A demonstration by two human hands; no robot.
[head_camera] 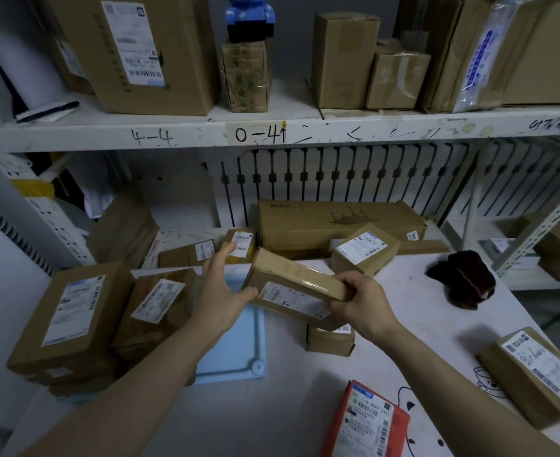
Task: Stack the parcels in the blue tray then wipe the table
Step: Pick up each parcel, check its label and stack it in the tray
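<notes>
Landmark: blue tray (239, 354), flat on the white table (420, 331). Left of the tray we see two labelled brown parcels: a box (71, 318) at far left and a crumpled bag parcel (156, 311) touching the tray's left side, maybe partly on it; we cannot tell. Our left hand (221, 288) is over the tray, fingers spread open, thumb touching the held parcel's left end. Held parcel (296, 291) sits above the tray's right edge, long axis left-right, tilted, label facing us, text unreadable. Our right hand (359, 300) grips its right end, fingers curled over the top. Small parcel (329, 339) just right of the tray. Further right: red mailer (367, 420), label partly reads "L18"; dark cloth (463, 278); labelled parcel (535, 374). Shelf edge (272, 133) behind the tray reads "4-4", "0-41".
</notes>
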